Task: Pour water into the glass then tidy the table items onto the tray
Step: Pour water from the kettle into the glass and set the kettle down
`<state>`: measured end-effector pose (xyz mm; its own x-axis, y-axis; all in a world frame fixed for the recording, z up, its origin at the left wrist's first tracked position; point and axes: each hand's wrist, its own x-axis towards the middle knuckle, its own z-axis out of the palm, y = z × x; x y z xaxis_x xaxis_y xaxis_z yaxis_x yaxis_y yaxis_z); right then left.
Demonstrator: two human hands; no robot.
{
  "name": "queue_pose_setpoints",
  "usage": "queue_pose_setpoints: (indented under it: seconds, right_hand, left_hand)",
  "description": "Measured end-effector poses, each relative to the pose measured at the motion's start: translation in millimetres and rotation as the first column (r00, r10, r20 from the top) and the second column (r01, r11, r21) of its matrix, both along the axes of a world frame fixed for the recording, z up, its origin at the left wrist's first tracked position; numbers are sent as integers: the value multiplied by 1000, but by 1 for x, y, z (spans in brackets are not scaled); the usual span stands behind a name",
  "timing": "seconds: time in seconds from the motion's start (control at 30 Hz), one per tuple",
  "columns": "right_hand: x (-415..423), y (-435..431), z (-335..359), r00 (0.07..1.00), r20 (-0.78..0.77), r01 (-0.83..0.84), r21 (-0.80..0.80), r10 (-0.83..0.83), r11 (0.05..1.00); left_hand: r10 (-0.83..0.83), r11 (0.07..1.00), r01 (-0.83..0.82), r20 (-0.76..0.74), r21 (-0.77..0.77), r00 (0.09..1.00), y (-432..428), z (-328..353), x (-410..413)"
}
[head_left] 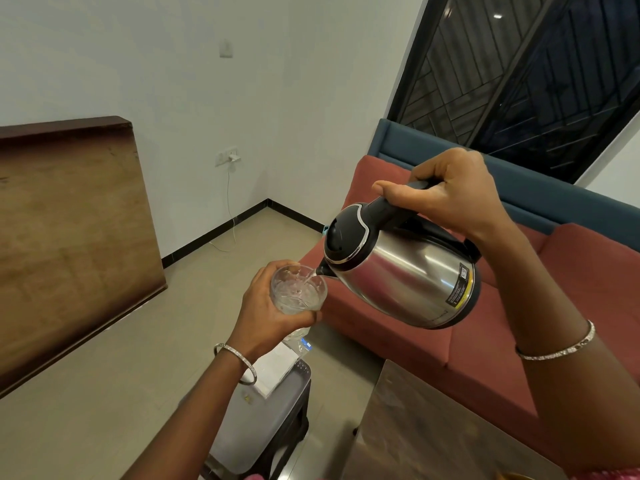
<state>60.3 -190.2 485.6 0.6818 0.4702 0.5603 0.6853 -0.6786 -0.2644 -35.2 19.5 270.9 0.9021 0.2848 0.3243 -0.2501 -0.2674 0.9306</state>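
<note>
Plainly, the glass (298,289) is held in mid-air, left of centre and above the floor (138,393), not on any surface; the left hand (266,313) wraps it from the left, its fingers (306,316) curled round the wall. A thin stream of water (310,276) runs into it from the spout (322,270) of the steel kettle (405,271); the right hand (453,195) holds the kettle tilted, fingers (391,190) clenched round the black handle.

The risks, as I judge them: the spout sits just over the right side of the rim, so a small drift of either hand would send water past the glass onto the sofa (381,341) or the things below; a steeper tilt could bring a surge and overfill it; if the water is hot, the bare hand on the glass may flinch.

Below and nearer lies a grey tray (256,427) with a white folded sheet (277,372) on it; a clear item (304,342) with a blue label peeks from under the left hand, too hidden to name. The water level is hard to read through the glare; the glossy surface (433,445) at near right is cut off by the frame, and most of it is out of view.
</note>
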Motion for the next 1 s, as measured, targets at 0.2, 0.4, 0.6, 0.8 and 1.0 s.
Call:
queue_pose_setpoints:
  seconds: [0.2,0.4,0.6,0.8,1.0]
  right_hand:
    - [2,0,-1,1000,-4,0,13,0,1000]
    - [1,0,-3,1000,-11,-19,8,19,1000]
    - [1,2,-2,999,1,-34,-25,34,999]
    - [1,2,0,999,-11,-37,-21,37,999]
    - [2,1,-1,999,-10,-32,-7,32,999]
  left_hand:
    - [1,1000,-1,-3,-7,1000,1,0,0]
    - [-2,1000,2,3,-7,1000,1,0,-1]
    - [-4,1000,4,0,-8,1000,0,0,-4]
    - [14,1000,-14,-1,-3,1000,1,-2,-4]
    - [31,999,-30,17,-13,999,1,-3,-5]
